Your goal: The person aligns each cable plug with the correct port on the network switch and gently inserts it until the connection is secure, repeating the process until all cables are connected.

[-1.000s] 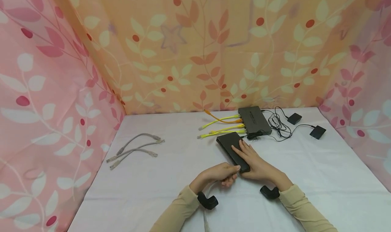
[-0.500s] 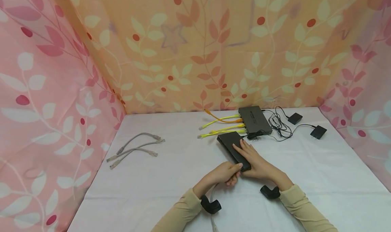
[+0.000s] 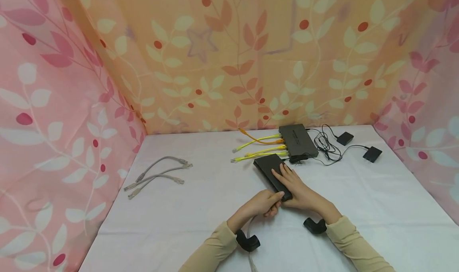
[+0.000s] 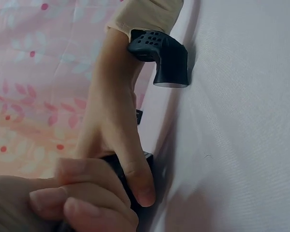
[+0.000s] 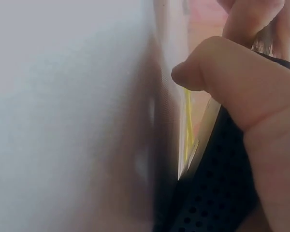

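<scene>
A flat black network switch (image 3: 266, 164) lies slanted in front of me; the right wrist view shows its perforated side (image 5: 217, 174) raised off the cloth at an angle. My right hand (image 3: 301, 190) holds it, fingers spread over the top and thumb at the near end. At that same near end, my left hand (image 3: 261, 203) pinches one end of a grey network cable (image 3: 252, 261), which trails down under the wrist. A clear plug (image 5: 262, 44) shows by the left fingers in the right wrist view. Whether it sits inside a port is hidden.
Behind stands a second black switch (image 3: 298, 141) with yellow and orange cables (image 3: 265, 141) plugged in. Tangled black cords (image 3: 327, 146) lead to two power adapters (image 3: 345, 138) on the right. Several loose grey cables (image 3: 157, 174) lie at left on the white cloth.
My left hand has shifted slightly right and closer against the switch's near end, the cable moving with it. My right hand and the switch hardly move.
</scene>
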Demonstrator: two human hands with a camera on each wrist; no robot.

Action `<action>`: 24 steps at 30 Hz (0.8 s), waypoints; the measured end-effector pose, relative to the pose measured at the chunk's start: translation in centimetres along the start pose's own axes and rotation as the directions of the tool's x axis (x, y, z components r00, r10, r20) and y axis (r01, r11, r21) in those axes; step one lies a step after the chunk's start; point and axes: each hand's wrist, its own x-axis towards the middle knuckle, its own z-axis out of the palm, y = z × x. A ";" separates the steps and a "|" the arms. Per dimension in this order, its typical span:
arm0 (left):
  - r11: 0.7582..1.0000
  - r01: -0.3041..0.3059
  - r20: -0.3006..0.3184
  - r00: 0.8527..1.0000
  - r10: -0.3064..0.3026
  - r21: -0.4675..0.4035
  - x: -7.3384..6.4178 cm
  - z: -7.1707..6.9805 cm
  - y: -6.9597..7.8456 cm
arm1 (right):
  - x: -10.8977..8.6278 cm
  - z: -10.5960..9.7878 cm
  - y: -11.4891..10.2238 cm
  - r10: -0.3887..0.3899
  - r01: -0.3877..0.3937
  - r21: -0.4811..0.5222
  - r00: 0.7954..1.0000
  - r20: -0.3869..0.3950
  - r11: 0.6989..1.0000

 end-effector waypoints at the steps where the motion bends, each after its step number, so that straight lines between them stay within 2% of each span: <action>1: 1.000 0.007 -0.009 1.000 -0.007 0.005 0.0 0.0 0.0 | 0.0 0.0 0.0 0.000 0.000 0.001 1.000 0.001 1.000; 5: 0.999 0.025 -0.021 0.999 -0.024 0.032 0.0 0.0 0.1 | 0.0 0.0 -0.1 0.001 -0.001 0.007 1.000 0.001 1.000; 14: 0.999 0.041 -0.012 0.999 -0.041 0.002 0.3 0.0 0.5 | -0.1 -0.2 -0.2 -0.021 0.021 0.008 1.000 -0.014 1.000; 24: 0.999 0.021 0.025 0.999 -0.022 0.036 0.5 -0.4 0.2 | -0.2 -0.1 0.2 -0.014 0.015 0.068 1.000 -0.025 0.998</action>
